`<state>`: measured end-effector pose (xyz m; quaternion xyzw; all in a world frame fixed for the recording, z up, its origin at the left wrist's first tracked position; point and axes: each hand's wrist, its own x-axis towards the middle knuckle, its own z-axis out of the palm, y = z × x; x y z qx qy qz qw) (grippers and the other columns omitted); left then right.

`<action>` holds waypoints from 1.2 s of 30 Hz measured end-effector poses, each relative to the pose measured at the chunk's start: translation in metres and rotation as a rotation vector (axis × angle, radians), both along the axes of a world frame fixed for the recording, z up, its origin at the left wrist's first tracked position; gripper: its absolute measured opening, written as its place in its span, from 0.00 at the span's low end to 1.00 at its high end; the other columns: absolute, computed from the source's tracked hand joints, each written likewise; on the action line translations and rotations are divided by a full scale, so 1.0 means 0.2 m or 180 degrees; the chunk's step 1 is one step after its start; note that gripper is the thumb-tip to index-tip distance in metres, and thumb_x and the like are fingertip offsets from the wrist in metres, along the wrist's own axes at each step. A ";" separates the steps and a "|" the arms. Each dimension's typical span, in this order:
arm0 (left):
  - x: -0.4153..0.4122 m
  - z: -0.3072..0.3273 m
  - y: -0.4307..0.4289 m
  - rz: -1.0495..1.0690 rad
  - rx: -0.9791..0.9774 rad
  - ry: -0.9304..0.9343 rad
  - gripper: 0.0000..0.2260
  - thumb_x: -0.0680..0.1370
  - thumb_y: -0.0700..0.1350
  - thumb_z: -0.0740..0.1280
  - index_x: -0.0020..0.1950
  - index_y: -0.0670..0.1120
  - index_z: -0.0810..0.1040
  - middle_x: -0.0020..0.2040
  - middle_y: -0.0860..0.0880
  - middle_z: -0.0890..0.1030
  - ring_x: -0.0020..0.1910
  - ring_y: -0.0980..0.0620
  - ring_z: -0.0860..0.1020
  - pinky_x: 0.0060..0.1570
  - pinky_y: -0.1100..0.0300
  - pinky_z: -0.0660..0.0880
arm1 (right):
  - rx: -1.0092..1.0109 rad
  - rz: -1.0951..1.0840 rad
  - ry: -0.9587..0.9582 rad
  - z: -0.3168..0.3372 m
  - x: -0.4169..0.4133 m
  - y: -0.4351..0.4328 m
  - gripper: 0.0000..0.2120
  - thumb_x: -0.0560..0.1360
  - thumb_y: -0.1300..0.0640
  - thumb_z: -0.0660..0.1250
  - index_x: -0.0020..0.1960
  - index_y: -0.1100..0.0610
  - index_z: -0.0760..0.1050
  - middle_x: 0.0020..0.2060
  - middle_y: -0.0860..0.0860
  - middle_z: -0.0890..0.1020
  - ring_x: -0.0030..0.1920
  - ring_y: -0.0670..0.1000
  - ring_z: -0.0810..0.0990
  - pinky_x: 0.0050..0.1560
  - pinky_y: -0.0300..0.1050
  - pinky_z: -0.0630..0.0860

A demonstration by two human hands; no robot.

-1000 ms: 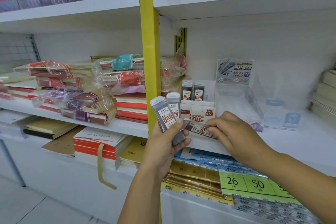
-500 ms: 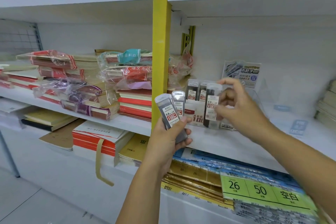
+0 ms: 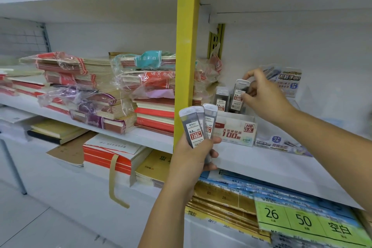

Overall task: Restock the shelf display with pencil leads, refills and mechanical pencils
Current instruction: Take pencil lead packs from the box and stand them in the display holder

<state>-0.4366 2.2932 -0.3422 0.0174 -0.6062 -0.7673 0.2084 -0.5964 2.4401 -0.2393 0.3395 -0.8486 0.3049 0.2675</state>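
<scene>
Since half a second ago the right grip (image 3: 263, 98) has taken its lead case (image 3: 238, 96) farther back, over the rear of the display box (image 3: 235, 131) on the shelf (image 3: 271, 165). Thumb and fingers pinch the case upright, with its lower end at the box rim, just right of the cases (image 3: 221, 99) already standing there. The slot lies straight below this nearer hand. Near and left, the left grip (image 3: 191, 157) is wrapped round a fan of spare cases (image 3: 198, 125).
</scene>
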 end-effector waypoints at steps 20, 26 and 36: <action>0.05 0.05 0.02 -0.0008 -0.0075 -0.0106 0.06 0.80 0.47 0.68 0.56 0.56 0.79 0.47 0.53 0.87 0.42 0.52 0.86 0.31 0.62 0.79 | 0.0376 -0.0650 0.0817 -0.02 0.07 0.01 0.13 0.79 0.53 0.63 0.60 0.54 0.80 0.50 0.53 0.81 0.54 0.53 0.72 0.53 0.47 0.67; 0.08 0.06 0.05 -0.0188 -0.0156 -0.0061 0.07 0.80 0.48 0.68 0.58 0.53 0.79 0.47 0.50 0.87 0.45 0.50 0.86 0.31 0.61 0.80 | -0.0416 0.1024 -0.0690 -0.11 0.46 0.05 0.08 0.75 0.44 0.64 0.53 0.37 0.77 0.41 0.37 0.82 0.42 0.39 0.79 0.41 0.31 0.75; 0.07 0.02 0.01 -0.0132 -0.0049 -0.0111 0.11 0.78 0.50 0.71 0.59 0.53 0.78 0.49 0.51 0.87 0.46 0.50 0.86 0.36 0.58 0.82 | -0.1150 0.0749 -0.0585 -0.01 0.39 0.12 0.09 0.77 0.58 0.67 0.53 0.45 0.74 0.43 0.47 0.84 0.43 0.46 0.82 0.42 0.40 0.78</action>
